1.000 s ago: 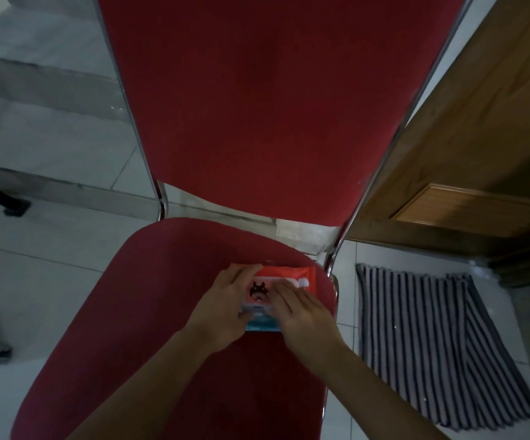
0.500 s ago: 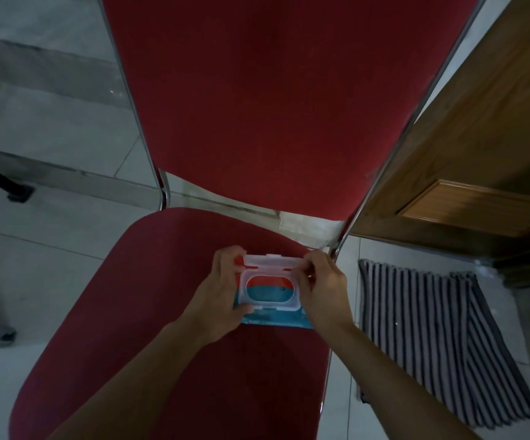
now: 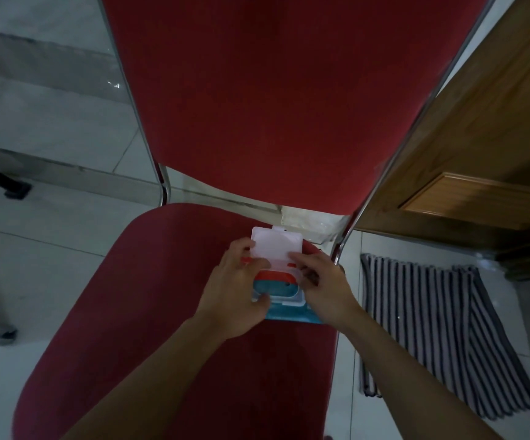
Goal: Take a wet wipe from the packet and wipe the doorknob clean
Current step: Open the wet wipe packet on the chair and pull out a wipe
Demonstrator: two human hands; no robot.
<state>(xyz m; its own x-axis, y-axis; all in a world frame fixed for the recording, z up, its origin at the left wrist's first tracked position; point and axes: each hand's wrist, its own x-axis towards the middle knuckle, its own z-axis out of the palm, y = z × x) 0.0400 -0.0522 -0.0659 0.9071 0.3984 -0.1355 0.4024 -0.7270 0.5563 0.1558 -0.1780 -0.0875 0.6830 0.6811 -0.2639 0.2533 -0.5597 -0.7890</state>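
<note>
1. The chair seat [image 3: 149, 312] is red and fills the near foreground; both forearms reach forward over it.
2. The left hand [image 3: 231, 293] curls its fingers and thumb around the left side of the wipes packet [image 3: 289, 312], holding it on the back of the seat.
3. The right hand [image 3: 327, 287] has bent fingers at the packet's right edge, touching the lid's hinge line; whether it pinches anything I cannot tell.
4. The clear lid [image 3: 274, 244] is flipped open, away from the person.
5. Beyond stand the red chair back [image 3: 273, 100], a striped mat [image 3: 441, 328] on the floor at right, and a wooden door [image 3: 479, 147].
</note>
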